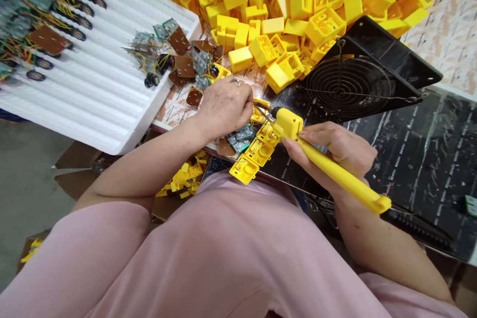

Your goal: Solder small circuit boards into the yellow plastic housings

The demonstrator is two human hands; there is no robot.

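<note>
My right hand [333, 146] grips a yellow soldering iron [335, 174] with a long handle; its dark tip end points left toward my other hand. My left hand [227, 107], wearing a ring, is closed in a pinch right by that tip, and whatever its fingers hold is hidden. Under the tip, a row of open yellow plastic housings [260, 151] with small metal parts inside runs along the table edge toward my body. Beside the row, below my left wrist, lie green circuit boards [240, 137], partly covered.
A pile of yellow housings [276, 25] fills the back. At left, a white ridged foam tray [112, 59] carries wired boards and small round black parts. Brown and green boards [184, 65] lie at its corner. A black fan [343, 79] with a wire guard stands at right.
</note>
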